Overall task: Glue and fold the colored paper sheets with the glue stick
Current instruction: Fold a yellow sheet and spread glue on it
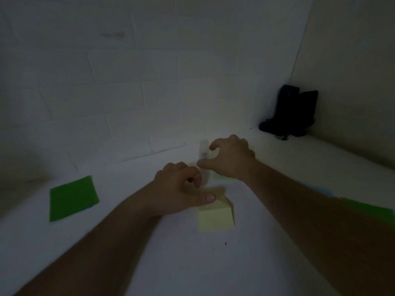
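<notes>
Yellow paper [214, 218] under left hand [181, 189], right fingers [213, 146] curved around glue stick [203, 151]

left hand [181, 186]: fingers curled, thumb out | right hand [230, 159]: curled, half-open

1. Your head camera shows a dim, underexposed scene; the white tabletop [213, 263] reads grey-blue, darkest toward its near edge.
2. The brightest patch lies on the tabletop near its far edge, so light seems to fall from above and ahead of you.
3. The tiled wall [128, 82] fades to murk at the upper left, a vignette typical of the wide lens.
4. Wall and table lines bow outward, plainly at the frame's sides.
5. Motion blur softens your left hand [179, 189], your right hand [230, 159] and the pale glue stick [203, 151] beside it.
6. The black object [292, 112] in the far right corner is a detailless silhouette.
</notes>
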The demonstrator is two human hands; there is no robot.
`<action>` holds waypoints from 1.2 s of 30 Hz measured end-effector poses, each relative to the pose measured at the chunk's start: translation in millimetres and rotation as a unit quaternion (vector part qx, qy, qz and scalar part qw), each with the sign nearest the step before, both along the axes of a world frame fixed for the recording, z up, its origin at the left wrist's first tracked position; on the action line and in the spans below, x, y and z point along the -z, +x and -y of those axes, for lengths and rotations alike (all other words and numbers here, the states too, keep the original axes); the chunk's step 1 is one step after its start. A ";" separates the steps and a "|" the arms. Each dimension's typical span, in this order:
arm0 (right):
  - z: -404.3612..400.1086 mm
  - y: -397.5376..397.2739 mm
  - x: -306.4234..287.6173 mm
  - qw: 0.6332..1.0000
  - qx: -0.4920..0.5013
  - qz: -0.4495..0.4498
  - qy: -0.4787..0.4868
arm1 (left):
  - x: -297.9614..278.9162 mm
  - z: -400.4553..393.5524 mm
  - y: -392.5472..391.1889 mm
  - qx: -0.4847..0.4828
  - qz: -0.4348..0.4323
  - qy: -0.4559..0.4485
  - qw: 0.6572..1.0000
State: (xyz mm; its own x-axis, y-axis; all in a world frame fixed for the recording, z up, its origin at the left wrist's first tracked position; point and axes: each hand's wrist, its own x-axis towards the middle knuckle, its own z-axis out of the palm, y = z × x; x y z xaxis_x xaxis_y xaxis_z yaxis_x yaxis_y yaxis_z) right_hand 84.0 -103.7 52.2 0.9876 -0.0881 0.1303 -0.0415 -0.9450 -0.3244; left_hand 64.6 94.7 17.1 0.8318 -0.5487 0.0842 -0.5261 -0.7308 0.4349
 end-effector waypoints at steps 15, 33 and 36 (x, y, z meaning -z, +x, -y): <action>63.7 -16.0 14.7 0.996 0.007 -0.092 -0.022 | 4.8 2.7 0.2 0.037 0.015 0.003 0.999; 143.3 -45.6 13.5 0.985 0.127 -0.109 -0.044 | 10.5 18.0 -10.0 0.096 0.035 0.000 0.995; 112.3 -42.2 7.7 0.994 0.106 0.000 -0.023 | 9.5 17.1 -11.5 0.103 0.040 -0.015 0.994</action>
